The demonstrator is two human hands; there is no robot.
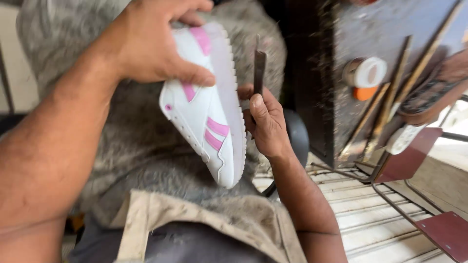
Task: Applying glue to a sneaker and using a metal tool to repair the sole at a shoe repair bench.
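Note:
A white sneaker (209, 107) with pink stripes and a ridged white sole hangs tilted, toe down, over my lap. My left hand (156, 39) grips its upper end from above, thumb pressed on the side. My right hand (265, 122) sits just right of the sole and holds a thin dark metal tool (260, 65) upright, its blade close beside the sole's edge. A grey speckled cloth (141, 146) covers my lap under the shoe.
A dusty dark workbench (331, 73) stands at right, carrying a small round white-and-orange container (366, 75), several long sticks (395, 92) and a worn shoe sole (429, 92). A metal-framed stand with dark red plates (441, 229) lies lower right over pale slats.

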